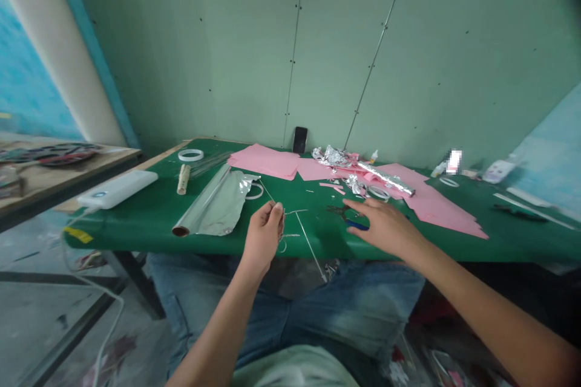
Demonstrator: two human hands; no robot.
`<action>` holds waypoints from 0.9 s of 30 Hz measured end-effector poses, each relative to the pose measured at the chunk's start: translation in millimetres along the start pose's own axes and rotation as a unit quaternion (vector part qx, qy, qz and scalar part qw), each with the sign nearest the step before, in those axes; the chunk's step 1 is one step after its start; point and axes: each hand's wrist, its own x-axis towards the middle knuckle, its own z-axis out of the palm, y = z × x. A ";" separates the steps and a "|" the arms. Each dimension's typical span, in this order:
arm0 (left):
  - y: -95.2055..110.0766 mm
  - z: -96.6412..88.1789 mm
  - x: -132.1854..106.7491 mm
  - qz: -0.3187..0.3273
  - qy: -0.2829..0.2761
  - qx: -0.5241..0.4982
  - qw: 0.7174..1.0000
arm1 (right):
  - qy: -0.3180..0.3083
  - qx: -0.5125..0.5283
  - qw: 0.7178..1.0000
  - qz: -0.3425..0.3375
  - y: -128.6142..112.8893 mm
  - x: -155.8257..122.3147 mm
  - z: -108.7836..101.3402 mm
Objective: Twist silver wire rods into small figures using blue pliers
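Observation:
My left hand (265,233) is closed in a pinch on a thin, bent silvery wire (308,242) above the table's front edge. Several straight ends and a small loop of the wire stick out from the fingers, and one long end slants down to the right. My right hand (384,227) is at the pliers (356,225), which have blue handles and lie on the green tabletop (254,246). Its thumb and fingers are spread around the handles; whether they touch them is hard to tell.
Left of my hands lies a foil roll (200,205), partly unrolled, beside a white power bank (118,188) with a cable. Pink sheets (267,160), crumpled foil (336,157) and tape rings (190,155) lie further back. A phone (300,139) leans on the wall.

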 end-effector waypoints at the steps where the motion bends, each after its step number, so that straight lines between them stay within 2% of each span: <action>1: -1.0 -0.5 1.3 -0.006 -0.001 -0.005 1.000 | -0.004 0.006 1.000 0.006 7.0 9.0 12.5; 7: -0.5 1.2 0.2 -0.016 -0.018 -0.018 1.000 | 0.012 0.047 0.998 0.033 35.4 62.0 89.1; 9: 0.7 1.1 -1.2 -0.011 -0.024 -0.019 0.999 | 0.031 0.060 0.997 0.041 37.4 73.1 104.8; 11: 1.8 0.2 -2.4 -0.007 -0.033 -0.017 0.999 | 0.068 0.072 0.994 0.043 34.8 77.0 110.7; 14: 3.6 -1.2 -4.6 -0.002 -0.049 -0.011 0.999 | 0.155 0.095 0.983 0.022 19.0 63.3 99.7; 17: 6.4 -0.4 -9.3 -0.002 -0.067 -0.001 0.998 | 0.252 0.120 0.960 -0.020 -12.3 26.8 73.2; 19: 9.1 1.5 -14.6 0.002 -0.086 0.030 0.996 | 0.292 0.131 0.946 -0.055 -38.0 -1.5 55.5; 21: 12.2 3.7 -21.3 0.011 -0.111 0.079 0.991 | 0.354 0.144 0.917 -0.115 -62.0 -24.2 43.2; 24: 17.2 6.7 -32.3 0.017 -0.143 0.134 0.980 | 0.409 0.164 0.886 -0.143 -85.3 -40.3 36.3; 27: 21.9 9.4 -42.2 0.021 -0.165 0.153 0.974 | 0.433 0.183 0.872 -0.133 -92.2 -42.5 36.4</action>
